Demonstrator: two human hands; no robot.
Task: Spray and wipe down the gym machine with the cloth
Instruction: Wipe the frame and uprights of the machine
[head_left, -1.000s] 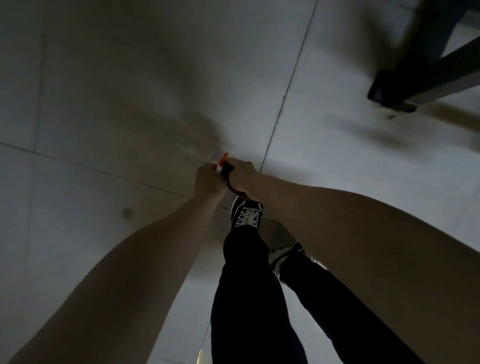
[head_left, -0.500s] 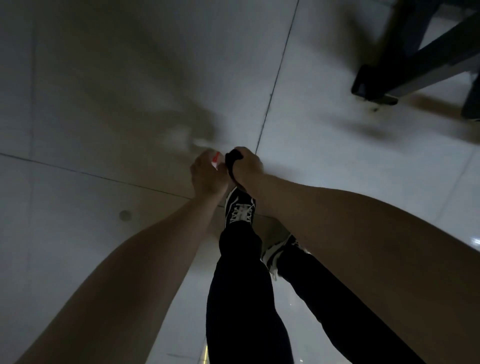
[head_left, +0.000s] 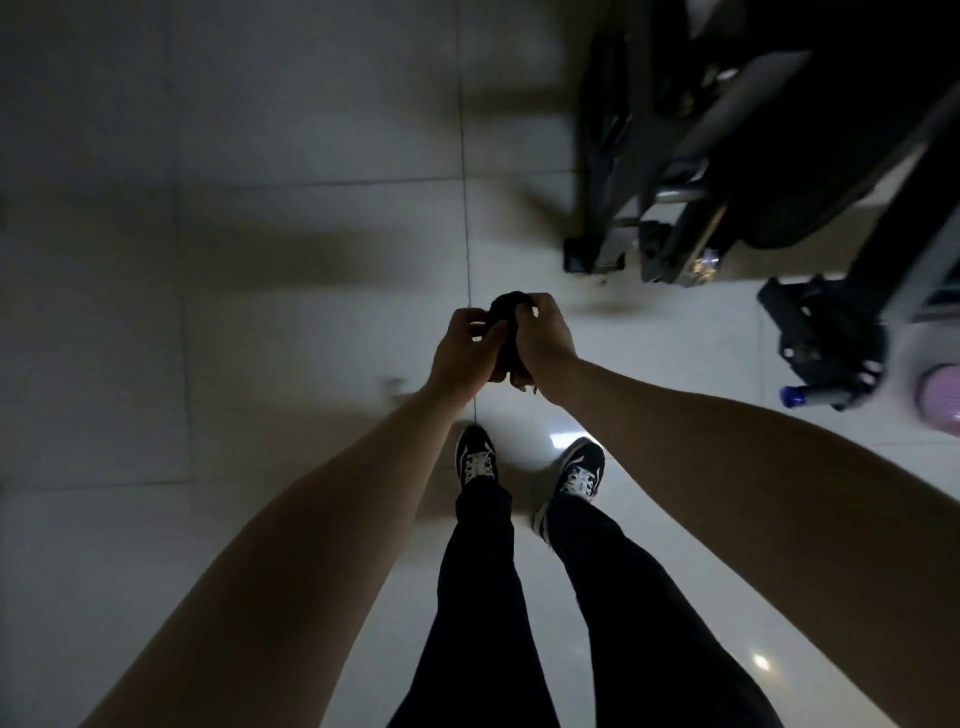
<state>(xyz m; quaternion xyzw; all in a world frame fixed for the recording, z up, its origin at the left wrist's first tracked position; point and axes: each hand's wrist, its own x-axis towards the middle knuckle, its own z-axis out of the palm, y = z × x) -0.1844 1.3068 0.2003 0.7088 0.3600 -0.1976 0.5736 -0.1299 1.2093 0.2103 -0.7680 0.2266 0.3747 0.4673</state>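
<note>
The machine (head_left: 675, 156) now looms far right, closer than before. My left hand (head_left: 460, 348) and right hand (head_left: 545, 338) both clench the dark cloth (head_left: 506, 312) between them. Wadded this tight, it may smear, not wipe.

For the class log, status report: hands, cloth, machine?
Left hand, right hand both grip cloth. Cloth bunched, dark. Machine ahead right, untouched. No spray bottle seen.

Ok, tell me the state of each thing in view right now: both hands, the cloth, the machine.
cloth: bunched into a dark wad, held up between both hands.
left hand: fingers curled, grips the cloth.
right hand: fingers curled round the cloth.
gym machine: stands on the floor, apart from both hands, not touched.
</note>
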